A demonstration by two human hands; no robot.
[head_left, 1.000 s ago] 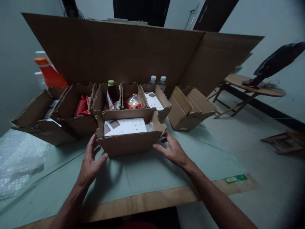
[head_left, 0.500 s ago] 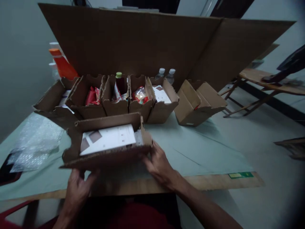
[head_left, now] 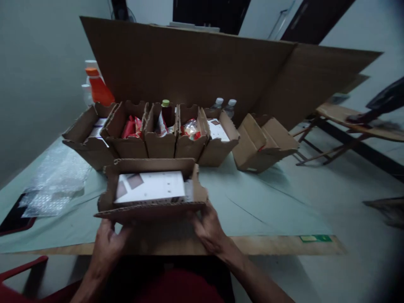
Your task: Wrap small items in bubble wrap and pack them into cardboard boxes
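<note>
An open-topped cardboard box (head_left: 151,210) is held between both my hands near the table's front edge. Inside it lies a white carton (head_left: 154,186) with brown squares printed on it, beside something clear and greyish at the right end. My left hand (head_left: 110,240) grips the box's lower left corner, thumb toward the near wall. Around the lower right corner my right hand (head_left: 206,229) is closed, thumb on the near side. The undersides of the fingers are hidden by the box.
Behind stands a row of cardboard bins (head_left: 160,143) holding packets, a bottle and cartons. Another cardboard bin (head_left: 265,145) leans at the right. Bubble wrap (head_left: 59,176) covers part of a dark tablet-like device (head_left: 15,216) on the left. A tall cardboard panel (head_left: 189,67) rises behind.
The view has shifted, so the surroundings sit further right and slightly lower. The box, still in both hands, now looks more level and square to the table edge.
</note>
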